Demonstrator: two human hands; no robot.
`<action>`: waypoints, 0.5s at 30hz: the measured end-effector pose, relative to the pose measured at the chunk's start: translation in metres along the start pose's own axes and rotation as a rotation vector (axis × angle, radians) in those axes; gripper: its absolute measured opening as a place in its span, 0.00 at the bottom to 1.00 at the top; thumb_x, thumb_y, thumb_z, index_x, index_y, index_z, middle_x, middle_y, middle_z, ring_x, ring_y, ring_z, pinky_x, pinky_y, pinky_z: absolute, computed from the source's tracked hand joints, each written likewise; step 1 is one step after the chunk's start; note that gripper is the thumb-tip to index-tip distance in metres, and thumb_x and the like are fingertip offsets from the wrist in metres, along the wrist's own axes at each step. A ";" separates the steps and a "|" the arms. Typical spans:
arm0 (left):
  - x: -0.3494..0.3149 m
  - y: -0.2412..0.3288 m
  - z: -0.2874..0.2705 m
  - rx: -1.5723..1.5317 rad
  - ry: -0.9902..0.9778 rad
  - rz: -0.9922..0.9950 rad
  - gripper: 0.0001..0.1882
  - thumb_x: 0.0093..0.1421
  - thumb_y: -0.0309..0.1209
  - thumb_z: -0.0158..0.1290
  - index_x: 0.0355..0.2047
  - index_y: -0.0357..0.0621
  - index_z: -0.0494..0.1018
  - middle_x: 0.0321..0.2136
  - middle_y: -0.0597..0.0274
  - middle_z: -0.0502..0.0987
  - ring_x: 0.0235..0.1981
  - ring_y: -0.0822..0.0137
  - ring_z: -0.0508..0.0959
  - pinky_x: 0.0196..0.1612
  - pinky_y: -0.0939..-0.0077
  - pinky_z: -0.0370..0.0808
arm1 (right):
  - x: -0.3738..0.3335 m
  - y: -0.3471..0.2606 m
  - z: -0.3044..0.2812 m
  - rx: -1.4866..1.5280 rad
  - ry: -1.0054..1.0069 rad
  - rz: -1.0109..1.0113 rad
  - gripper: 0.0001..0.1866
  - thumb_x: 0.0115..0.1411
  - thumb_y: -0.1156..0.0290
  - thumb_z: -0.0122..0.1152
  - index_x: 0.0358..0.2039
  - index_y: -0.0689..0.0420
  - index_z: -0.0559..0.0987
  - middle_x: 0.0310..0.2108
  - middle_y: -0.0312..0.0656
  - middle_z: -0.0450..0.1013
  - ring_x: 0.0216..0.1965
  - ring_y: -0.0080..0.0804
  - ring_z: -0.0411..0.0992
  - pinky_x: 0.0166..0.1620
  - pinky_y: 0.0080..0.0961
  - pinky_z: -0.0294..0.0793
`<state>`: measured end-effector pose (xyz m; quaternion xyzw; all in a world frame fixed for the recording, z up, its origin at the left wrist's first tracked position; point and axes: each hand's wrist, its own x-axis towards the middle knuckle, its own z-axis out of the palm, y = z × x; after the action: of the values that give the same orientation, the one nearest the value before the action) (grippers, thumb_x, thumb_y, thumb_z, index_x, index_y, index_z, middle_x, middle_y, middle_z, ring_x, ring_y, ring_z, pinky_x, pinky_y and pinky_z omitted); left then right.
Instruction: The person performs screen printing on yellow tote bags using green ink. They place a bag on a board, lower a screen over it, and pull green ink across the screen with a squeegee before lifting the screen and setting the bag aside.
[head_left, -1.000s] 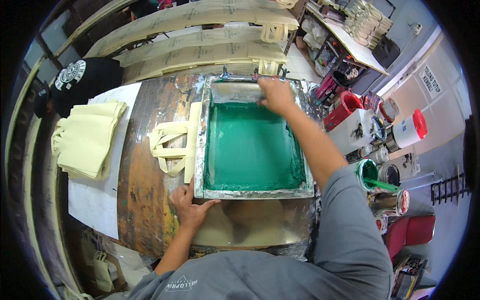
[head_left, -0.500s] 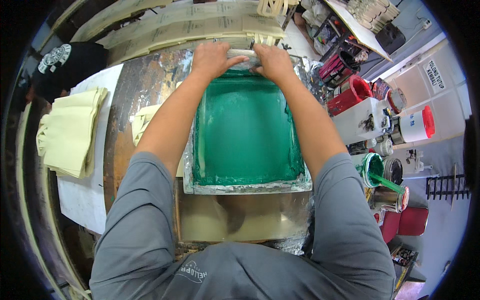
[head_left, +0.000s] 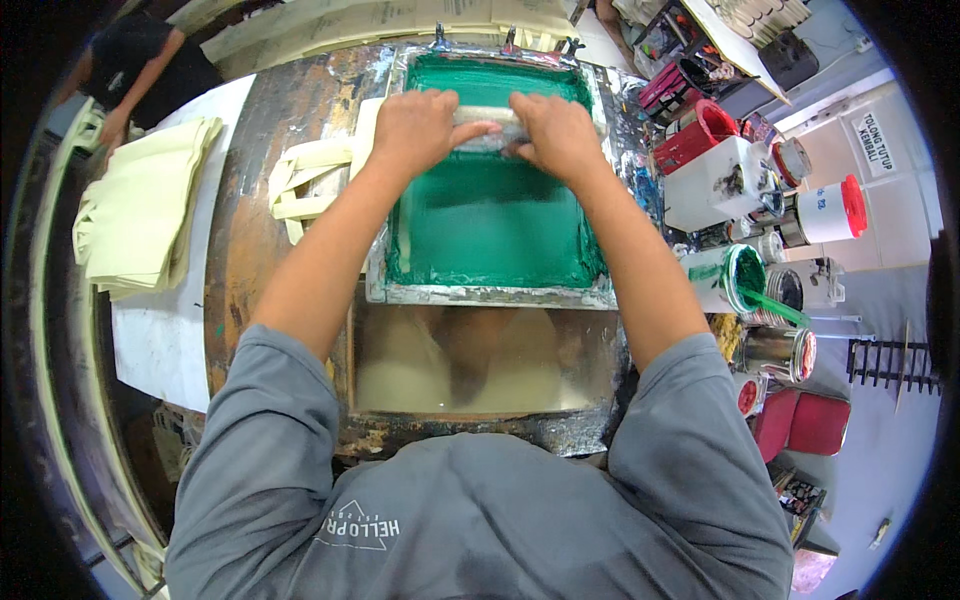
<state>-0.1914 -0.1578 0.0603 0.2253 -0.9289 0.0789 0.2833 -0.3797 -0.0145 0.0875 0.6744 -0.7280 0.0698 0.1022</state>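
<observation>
Gripping the squeegee (head_left: 490, 125) two-handed: left hand (head_left: 418, 125) curled over its left end, right hand (head_left: 555, 135) closed over its right end, fingers wrapped down on the handle, only a short pale stretch of it showing between the knuckles. Two-handed hold reads as a way to keep even pressure across the blade.

Squeegee sits on the green-inked mesh of the printing screen (head_left: 495, 215), in the far third, nearer the hinge clamps (head_left: 505, 42) than the near frame rail. Long axis runs left-right across the screen, square to the person's forearms; blade edge faces down into the ink, can't see its tilt under the hands.

Screen frame lies flat on the worn, ink-stained table (head_left: 250, 200), far edge pinned by the clamps, so it likely pivots there. Cream tote bag (head_left: 310, 180) lies under the frame, its handles sticking out on the left.

Stack of cream bags (head_left: 145, 210) on the white sheet further left, within arm's reach. Ink pots and the open green tin (head_left: 742, 278) crowd the right side, near the right elbow. Another person in black (head_left: 150, 65) stands at the far left corner, well apart from the screen.
</observation>
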 end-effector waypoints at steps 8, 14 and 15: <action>-0.095 0.071 -0.103 -0.146 -0.195 -0.062 0.35 0.57 0.68 0.61 0.24 0.43 0.76 0.21 0.54 0.77 0.23 0.51 0.80 0.29 0.56 0.74 | -0.121 -0.080 -0.042 0.092 -0.071 0.028 0.31 0.47 0.62 0.81 0.50 0.51 0.75 0.41 0.42 0.78 0.46 0.47 0.78 0.45 0.48 0.74; -0.115 0.068 -0.128 -0.286 0.012 -0.068 0.39 0.48 0.70 0.66 0.41 0.44 0.83 0.39 0.57 0.79 0.46 0.53 0.78 0.50 0.50 0.71 | -0.130 -0.098 -0.061 0.039 -0.015 0.059 0.26 0.50 0.60 0.80 0.45 0.51 0.75 0.40 0.40 0.75 0.44 0.44 0.75 0.45 0.45 0.69; -0.137 0.065 -0.131 -0.347 0.206 0.007 0.42 0.47 0.70 0.67 0.45 0.44 0.84 0.43 0.57 0.78 0.50 0.53 0.75 0.53 0.47 0.68 | -0.141 -0.105 -0.060 0.028 -0.071 0.093 0.25 0.51 0.58 0.79 0.43 0.51 0.75 0.39 0.40 0.74 0.43 0.44 0.74 0.46 0.44 0.69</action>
<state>-0.0560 -0.0134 0.0906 0.1607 -0.8953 -0.0587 0.4112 -0.2621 0.1280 0.1073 0.6431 -0.7607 0.0606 0.0637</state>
